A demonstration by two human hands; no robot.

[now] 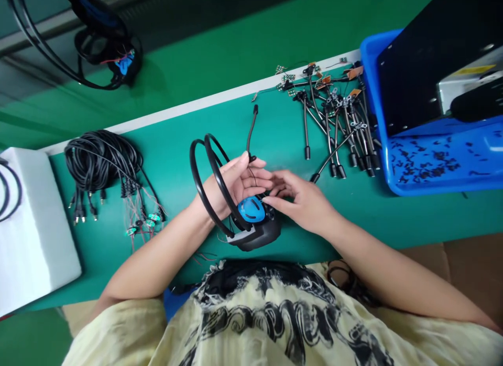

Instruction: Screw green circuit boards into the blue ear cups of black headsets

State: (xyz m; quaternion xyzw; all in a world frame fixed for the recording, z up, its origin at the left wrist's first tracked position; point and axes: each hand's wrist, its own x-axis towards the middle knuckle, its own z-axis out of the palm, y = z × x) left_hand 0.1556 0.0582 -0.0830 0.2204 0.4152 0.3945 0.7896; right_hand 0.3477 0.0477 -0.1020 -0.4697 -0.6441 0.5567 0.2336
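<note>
A headset with two thin black headband hoops stands on the green table close to my body. Its open ear cup shows a blue round part inside. My left hand reaches through beneath the hoops and holds the base of a microphone boom between thumb and fingers, the boom pointing away from me. A thin dark wire hangs from that base across my left fingers. Beside the ear cup, my right hand has its fingers curled and thumb close to the blue part; anything pinched there is too small to make out.
At the right lies a pile of microphone booms with small circuit boards. Past it stands a blue tray holding small dark bits and a black box. Left are a coiled cable bundle and white foam. Another headset is beyond the table.
</note>
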